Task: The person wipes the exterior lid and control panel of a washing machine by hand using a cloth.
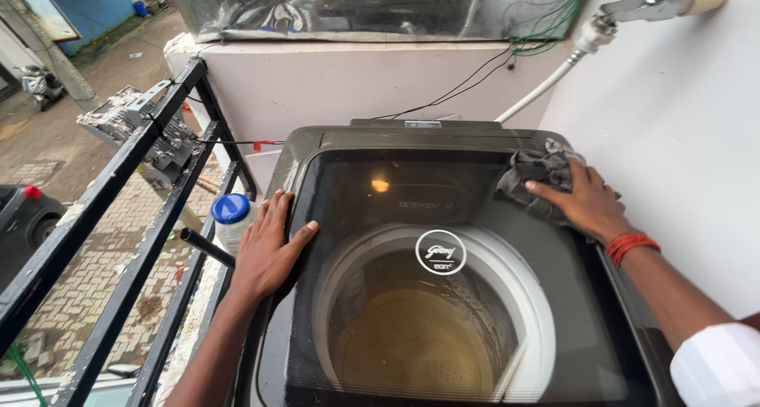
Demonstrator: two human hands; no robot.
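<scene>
Head view, right hand (590,203) flat on cloth (532,177)

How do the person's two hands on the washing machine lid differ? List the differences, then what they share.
The left hand lies bare and flat on the lid's left edge; the right hand presses a grey cloth near the back right corner. The right wrist wears a red band; the left shows none. Both rest palm-down on the lid.

Grey cloth (540,177), blue-capped bottle (232,219), black railing (119,165)
</scene>
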